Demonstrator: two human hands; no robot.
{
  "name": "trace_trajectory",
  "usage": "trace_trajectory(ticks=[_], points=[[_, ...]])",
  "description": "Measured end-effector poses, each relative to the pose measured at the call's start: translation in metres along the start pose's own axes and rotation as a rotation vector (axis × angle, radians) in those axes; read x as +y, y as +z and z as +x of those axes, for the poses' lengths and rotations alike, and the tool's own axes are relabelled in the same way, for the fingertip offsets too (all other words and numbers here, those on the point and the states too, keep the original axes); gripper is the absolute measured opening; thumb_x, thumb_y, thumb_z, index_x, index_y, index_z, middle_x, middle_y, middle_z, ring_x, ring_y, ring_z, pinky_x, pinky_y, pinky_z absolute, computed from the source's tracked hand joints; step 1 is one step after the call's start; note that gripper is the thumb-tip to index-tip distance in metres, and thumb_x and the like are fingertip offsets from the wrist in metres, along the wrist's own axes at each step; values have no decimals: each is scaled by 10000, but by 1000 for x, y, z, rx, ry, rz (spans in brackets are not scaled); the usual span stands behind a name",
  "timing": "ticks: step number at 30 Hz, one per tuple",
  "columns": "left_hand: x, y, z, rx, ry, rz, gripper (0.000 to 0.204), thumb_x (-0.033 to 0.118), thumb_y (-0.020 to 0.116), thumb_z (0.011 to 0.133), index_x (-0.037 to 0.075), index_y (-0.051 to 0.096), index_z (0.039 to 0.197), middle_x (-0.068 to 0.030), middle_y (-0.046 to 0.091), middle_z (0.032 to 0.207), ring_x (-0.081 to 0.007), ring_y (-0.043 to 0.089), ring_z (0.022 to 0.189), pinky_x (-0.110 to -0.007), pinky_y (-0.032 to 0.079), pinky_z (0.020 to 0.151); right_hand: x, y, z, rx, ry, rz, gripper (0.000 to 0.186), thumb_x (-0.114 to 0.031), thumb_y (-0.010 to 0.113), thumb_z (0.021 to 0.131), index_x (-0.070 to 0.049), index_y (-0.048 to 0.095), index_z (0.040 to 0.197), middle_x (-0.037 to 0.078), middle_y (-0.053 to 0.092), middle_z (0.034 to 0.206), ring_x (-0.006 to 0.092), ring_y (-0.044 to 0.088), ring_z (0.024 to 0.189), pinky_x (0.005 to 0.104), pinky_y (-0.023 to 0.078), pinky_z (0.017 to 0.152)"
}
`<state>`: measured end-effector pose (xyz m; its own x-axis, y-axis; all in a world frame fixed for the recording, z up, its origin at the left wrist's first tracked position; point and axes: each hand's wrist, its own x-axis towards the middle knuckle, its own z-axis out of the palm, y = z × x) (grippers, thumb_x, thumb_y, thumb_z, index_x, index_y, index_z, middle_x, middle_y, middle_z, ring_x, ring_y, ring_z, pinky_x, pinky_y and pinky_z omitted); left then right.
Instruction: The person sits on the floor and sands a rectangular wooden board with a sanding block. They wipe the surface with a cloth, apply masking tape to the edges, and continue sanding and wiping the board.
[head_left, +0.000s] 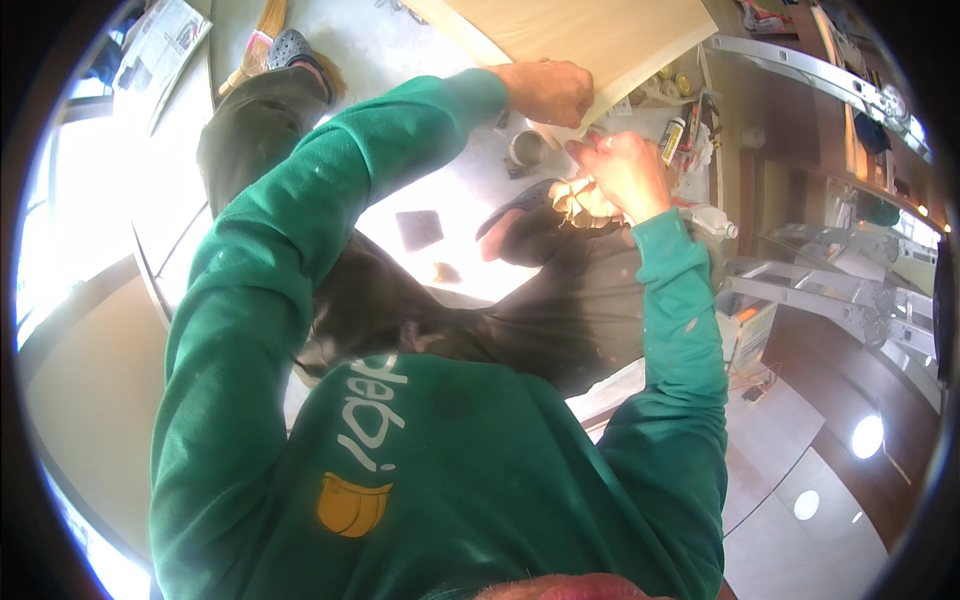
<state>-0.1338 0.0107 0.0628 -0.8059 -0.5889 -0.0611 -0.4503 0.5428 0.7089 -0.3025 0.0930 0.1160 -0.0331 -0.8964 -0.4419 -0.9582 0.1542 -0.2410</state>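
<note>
In the head view, at the near edge of a pale board [600, 38], left hand [549, 93] with fingers curled, grip cannot be told, right hand [628, 172] near it, fingers bent, crumpled cream cloth [580, 204] against it, hold unconfirmed.

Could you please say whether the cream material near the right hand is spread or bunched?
Bunched: the cream material shows irregular, crumpled folds beside the right hand.

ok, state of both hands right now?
Left hand: closed, at the edge of the pale panel; can't tell whether it grips anything.
Right hand: closed, holding crumpled cream cloth or paper.
</note>
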Motion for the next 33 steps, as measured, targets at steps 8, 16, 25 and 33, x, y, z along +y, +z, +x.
trace_trajectory(ticks=[8, 16, 25, 33], points=[[-37, 34, 25, 145, 115, 202, 119, 124, 643, 773, 46, 728, 803, -96, 670, 860, -315, 653, 860, -409, 541, 759, -6, -6, -5, 27, -8, -38, 423, -475, 655, 856, -65, 740, 798, 173, 719, 786, 384, 699, 827, 464, 545, 755], [-5, 17, 25, 141, -186, 57, 182, 151, 613, 785, -12, 683, 745, -187, 669, 792, -369, 643, 764, -461, 511, 720, -3, 0, -7, 98, -47, -78, 366, -410, 654, 877, -53, 735, 893, 200, 721, 863, 414, 694, 861, 486, 546, 775], [8, 12, 23, 282, -246, 77, 205, 110, 576, 718, -71, 668, 751, -290, 636, 771, -435, 643, 738, -489, 514, 704, -10, 1, -14, 203, -118, -121, 348, -375, 666, 880, -33, 727, 896, 237, 712, 897, 428, 695, 900, 502, 551, 788], [14, 8, 36, 294, -310, 151, 210, 110, 608, 713, -67, 685, 795, -268, 683, 855, -427, 671, 810, -484, 545, 716, -6, 8, -17, 305, -184, -132, 416, -453, 701, 872, -41, 734, 914, 229, 704, 845, 431, 676, 855, 497, 528, 760]])
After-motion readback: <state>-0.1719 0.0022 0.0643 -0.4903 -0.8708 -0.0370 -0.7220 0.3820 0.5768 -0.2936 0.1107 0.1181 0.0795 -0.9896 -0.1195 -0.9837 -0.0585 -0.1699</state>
